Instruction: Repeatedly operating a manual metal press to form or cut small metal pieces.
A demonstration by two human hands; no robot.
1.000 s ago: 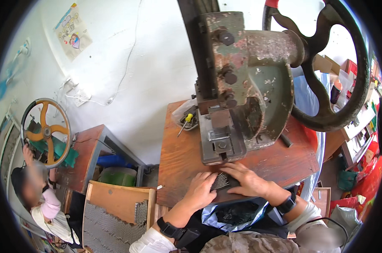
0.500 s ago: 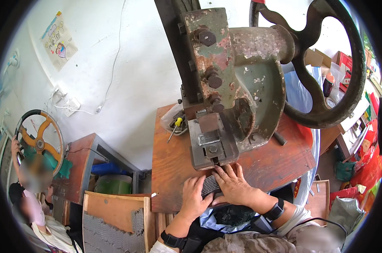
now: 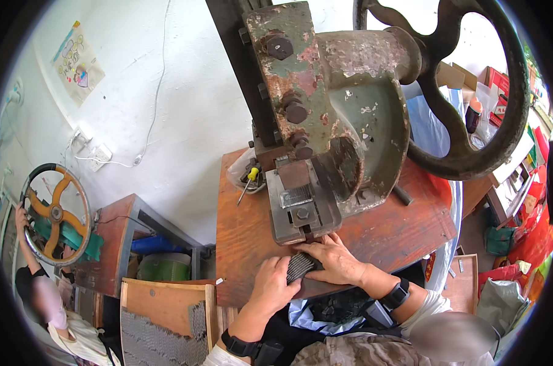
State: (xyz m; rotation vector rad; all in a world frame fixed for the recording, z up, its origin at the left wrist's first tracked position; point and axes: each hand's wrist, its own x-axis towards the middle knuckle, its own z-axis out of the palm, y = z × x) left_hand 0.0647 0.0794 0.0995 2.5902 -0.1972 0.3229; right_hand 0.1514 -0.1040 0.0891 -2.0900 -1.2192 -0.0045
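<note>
Both hands on a grey ribbed strip [image 3: 302, 266] at the bench [image 3: 246, 244] edge, just below the press die [image 3: 298, 207]. Left hand [image 3: 275, 287] and right hand [image 3: 334, 261] each clamped on it. Strip not yet under the die; pressing looks undone.

poster [image 3: 76, 62]: colourful paper sheet, tilted, upper left on the white wall
boxes [image 3: 497, 80]: red and brown cartons, far right on the shelves

Wall [image 3: 185, 91]: white, scuffed, with a paper poster [image 3: 76, 63] and a socket [image 3: 99, 155] trailing a cable.
Right side: crowded shelves [image 3: 520, 177].
Light: daylight.
</note>
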